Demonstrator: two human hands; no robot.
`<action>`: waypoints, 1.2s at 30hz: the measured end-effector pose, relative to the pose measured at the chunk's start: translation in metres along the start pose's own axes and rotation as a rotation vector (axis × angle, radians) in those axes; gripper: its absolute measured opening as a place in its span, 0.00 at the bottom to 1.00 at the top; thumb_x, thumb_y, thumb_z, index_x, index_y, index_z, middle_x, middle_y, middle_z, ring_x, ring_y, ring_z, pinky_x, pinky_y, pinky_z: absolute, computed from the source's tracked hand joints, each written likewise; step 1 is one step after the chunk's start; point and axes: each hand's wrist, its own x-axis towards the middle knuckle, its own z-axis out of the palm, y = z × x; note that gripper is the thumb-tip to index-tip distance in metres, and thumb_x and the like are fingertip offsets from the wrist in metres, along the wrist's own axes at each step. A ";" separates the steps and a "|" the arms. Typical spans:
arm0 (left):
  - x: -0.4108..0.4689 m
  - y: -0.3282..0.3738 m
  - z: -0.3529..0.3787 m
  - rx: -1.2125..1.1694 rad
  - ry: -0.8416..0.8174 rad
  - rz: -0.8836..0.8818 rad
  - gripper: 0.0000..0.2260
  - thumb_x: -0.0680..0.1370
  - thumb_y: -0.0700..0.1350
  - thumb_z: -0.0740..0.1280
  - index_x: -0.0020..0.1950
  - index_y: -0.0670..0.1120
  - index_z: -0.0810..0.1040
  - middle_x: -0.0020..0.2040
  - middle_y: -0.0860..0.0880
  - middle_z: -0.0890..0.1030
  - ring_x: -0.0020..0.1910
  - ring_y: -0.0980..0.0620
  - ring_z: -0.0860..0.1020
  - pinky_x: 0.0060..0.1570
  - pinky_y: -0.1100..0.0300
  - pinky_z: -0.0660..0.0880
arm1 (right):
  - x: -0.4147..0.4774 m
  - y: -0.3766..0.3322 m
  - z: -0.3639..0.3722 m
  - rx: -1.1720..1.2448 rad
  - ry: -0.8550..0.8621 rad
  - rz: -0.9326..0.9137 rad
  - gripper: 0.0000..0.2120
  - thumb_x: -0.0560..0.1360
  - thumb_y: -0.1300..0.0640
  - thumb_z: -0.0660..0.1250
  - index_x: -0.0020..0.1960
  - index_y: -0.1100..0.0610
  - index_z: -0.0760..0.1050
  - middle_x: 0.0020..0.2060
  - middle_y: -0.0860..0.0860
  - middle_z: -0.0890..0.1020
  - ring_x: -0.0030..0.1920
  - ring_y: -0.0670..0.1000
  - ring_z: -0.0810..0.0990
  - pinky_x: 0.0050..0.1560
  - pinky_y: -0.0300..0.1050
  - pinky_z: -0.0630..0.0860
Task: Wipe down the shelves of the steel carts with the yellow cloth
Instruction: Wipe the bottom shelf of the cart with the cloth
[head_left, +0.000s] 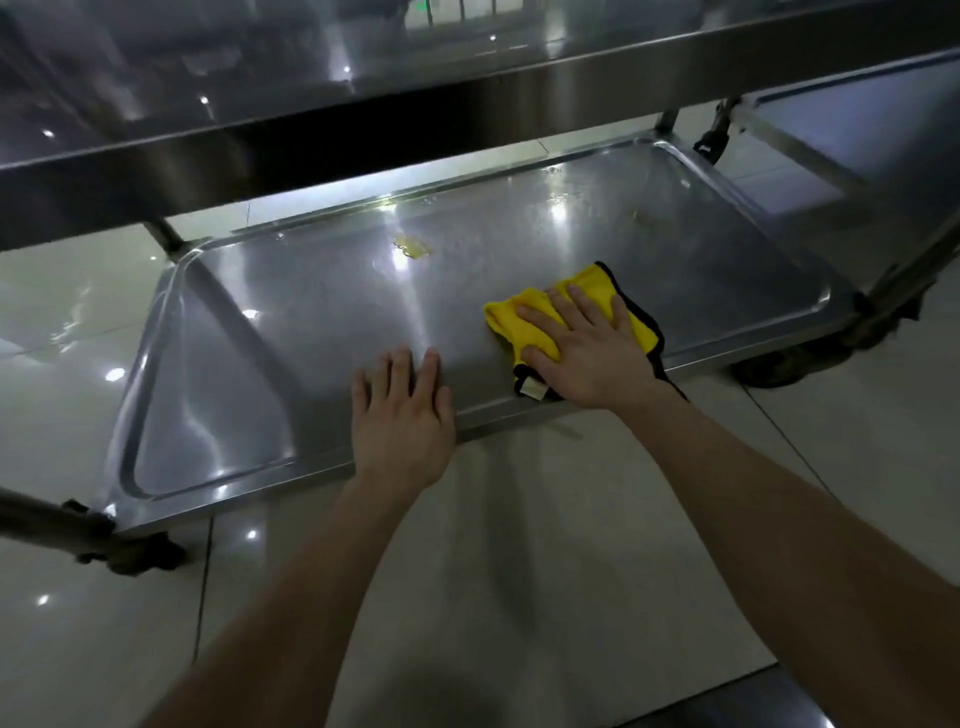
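Note:
The steel cart's bottom shelf (322, 322) lies low over the floor, with a raised rim all round. My right hand (587, 348) presses flat on the folded yellow cloth (587, 283) with a black edge, near the shelf's front edge right of centre. My left hand (402, 410) rests flat with straight fingers on the front rim, left of the cloth. A yellowish spill (413, 247) sits toward the back middle of the shelf, and a fainter smear (649, 221) lies at the back right. The upper shelf (311, 140) hangs above.
A second steel cart (872, 135) stands at the right, close to this one. Caster wheels (135, 553) sit at the front left and right corners. A cart handle bar (41, 519) juts in at the left. Glossy tiled floor (545, 545) lies around.

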 end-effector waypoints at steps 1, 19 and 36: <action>0.001 -0.001 0.006 0.016 0.017 -0.011 0.27 0.88 0.56 0.48 0.86 0.50 0.59 0.84 0.43 0.62 0.84 0.40 0.58 0.82 0.37 0.52 | -0.002 -0.004 0.002 -0.007 0.023 0.019 0.31 0.83 0.30 0.50 0.85 0.32 0.52 0.87 0.45 0.53 0.87 0.53 0.46 0.81 0.75 0.43; 0.002 -0.012 0.019 0.027 0.089 -0.037 0.27 0.85 0.53 0.50 0.83 0.45 0.67 0.81 0.44 0.69 0.81 0.41 0.66 0.81 0.40 0.60 | 0.036 0.121 -0.026 -0.018 0.017 0.393 0.39 0.76 0.28 0.39 0.86 0.36 0.52 0.87 0.49 0.54 0.87 0.56 0.49 0.80 0.76 0.44; 0.002 -0.015 0.015 -0.001 0.135 -0.035 0.26 0.85 0.53 0.53 0.81 0.46 0.70 0.80 0.44 0.72 0.80 0.42 0.68 0.80 0.42 0.62 | 0.063 0.065 -0.020 -0.076 0.013 0.001 0.36 0.80 0.31 0.37 0.86 0.35 0.52 0.87 0.47 0.55 0.87 0.55 0.51 0.82 0.70 0.46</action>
